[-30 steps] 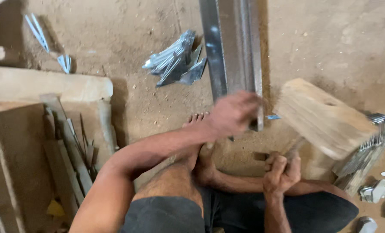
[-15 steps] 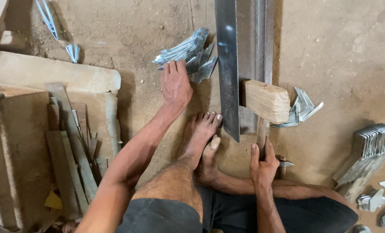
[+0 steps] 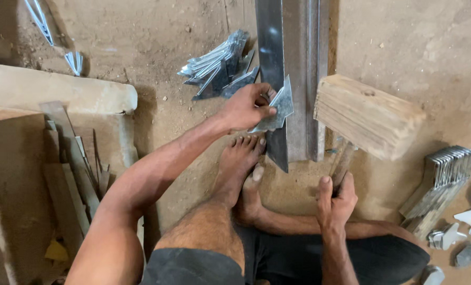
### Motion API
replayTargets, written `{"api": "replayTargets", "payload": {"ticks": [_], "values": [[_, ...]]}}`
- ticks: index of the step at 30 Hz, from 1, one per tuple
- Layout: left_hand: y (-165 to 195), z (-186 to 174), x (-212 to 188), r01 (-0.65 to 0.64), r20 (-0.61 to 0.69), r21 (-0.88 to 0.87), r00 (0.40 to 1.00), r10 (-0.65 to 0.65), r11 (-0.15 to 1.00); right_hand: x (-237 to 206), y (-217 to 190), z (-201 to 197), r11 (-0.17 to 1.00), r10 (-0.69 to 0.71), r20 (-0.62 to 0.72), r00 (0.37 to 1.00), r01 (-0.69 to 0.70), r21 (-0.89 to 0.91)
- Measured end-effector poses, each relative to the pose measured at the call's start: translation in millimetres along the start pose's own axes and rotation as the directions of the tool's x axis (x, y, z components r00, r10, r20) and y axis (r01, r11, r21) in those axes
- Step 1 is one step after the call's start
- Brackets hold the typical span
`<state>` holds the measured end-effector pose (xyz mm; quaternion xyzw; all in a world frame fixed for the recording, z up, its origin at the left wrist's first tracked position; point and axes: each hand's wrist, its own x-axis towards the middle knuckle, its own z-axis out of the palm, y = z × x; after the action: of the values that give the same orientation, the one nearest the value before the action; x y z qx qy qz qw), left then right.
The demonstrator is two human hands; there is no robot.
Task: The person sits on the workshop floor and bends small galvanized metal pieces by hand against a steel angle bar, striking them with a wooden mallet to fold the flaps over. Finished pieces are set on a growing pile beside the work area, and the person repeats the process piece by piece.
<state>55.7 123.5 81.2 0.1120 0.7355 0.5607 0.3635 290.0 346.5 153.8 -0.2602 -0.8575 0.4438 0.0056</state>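
Nearest the body, the right hand (image 3: 336,198) clenches a wooden mallet (image 3: 367,116) handle; beyond, the left hand (image 3: 246,108) pinches a metal piece (image 3: 275,111) against the steel rail (image 3: 293,68). A mistimed blow could crush those fingertips.

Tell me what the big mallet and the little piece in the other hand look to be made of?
Mallet: apparently bare wood; pale, grainy, unpainted block on a wooden handle gripped by the right hand. Small piece in the left hand: seemingly thin sheet metal, grey and shiny with sharp cut edges.

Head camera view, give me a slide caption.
Left hand holds a sheet-metal piece by a steel channel; right hand raises a wooden mallet.
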Motion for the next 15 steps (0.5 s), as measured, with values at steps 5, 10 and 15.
{"api": "replayTargets", "payload": {"ticks": [5, 10, 15], "values": [[13, 0, 0, 0.078, 0.130, -0.054, 0.989, -0.070, 0.995, 5, 10, 1, 0.992, 0.121, 0.022, 0.992, -0.122, 0.035], [36, -7, -5, 0.164, 0.167, -0.094, 0.975, -0.147, 0.982, 2, 19, 3, 0.993, 0.111, 0.037, 0.993, -0.112, 0.039], [43, -7, -9, 0.129, 0.163, -0.079, 0.980, -0.115, 0.988, 11, 15, 6, 0.993, 0.086, 0.052, 0.995, -0.090, 0.072]]}}
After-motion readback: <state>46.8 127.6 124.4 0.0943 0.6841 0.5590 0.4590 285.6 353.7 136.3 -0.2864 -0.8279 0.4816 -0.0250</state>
